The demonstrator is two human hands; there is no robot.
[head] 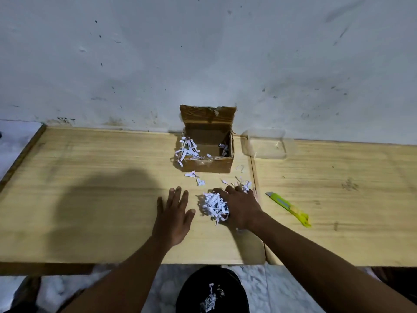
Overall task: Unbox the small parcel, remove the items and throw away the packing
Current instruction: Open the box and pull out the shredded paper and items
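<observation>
A small brown cardboard box (207, 164) stands open at the back of the wooden table, its lid raised against the wall. White shredded paper (187, 149) spills over its left wall, with a few strips inside. A pile of the same shredded paper (213, 205) lies on the table in front of the box. My right hand (242, 207) rests on the pile's right side, fingers curled over it. My left hand (174, 214) lies flat on the table just left of the pile, fingers spread, holding nothing. Loose strips (198, 178) are scattered between box and pile.
A clear plastic container (266, 143) sits right of the box by the wall. A yellow-green utility knife (290, 208) lies on the table to the right. A black bin (213, 290) with paper shreds stands on the floor below the table's front edge (135, 263).
</observation>
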